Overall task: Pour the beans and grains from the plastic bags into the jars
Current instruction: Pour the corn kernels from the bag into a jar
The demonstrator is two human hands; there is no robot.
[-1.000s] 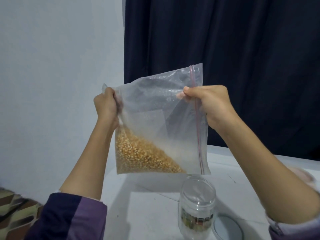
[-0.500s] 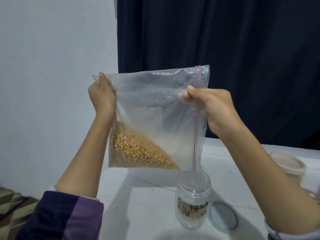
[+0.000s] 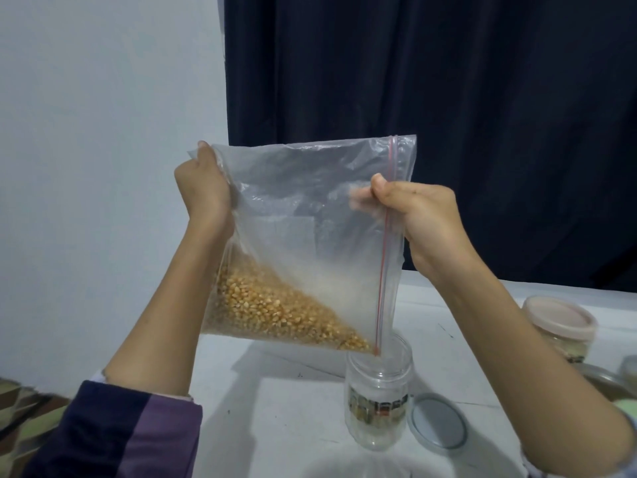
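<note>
Zip-lock bag (image 3: 310, 215) of corn kernels (image 3: 275, 312): held tilted, lower corner at the mouth of the open glass jar (image 3: 378, 391) on the white table (image 3: 275, 426). Corner best kept inside the rim, the tilt raised slowly. Left hand (image 3: 203, 198) is clenched on the bottom edge; right hand (image 3: 420, 215) pinches the zip side.

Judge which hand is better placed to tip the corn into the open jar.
Left, probably. The left hand grips the bag above the corn; raising it slides kernels toward the corner over the jar. The right hand pinches the zip edge.
</note>
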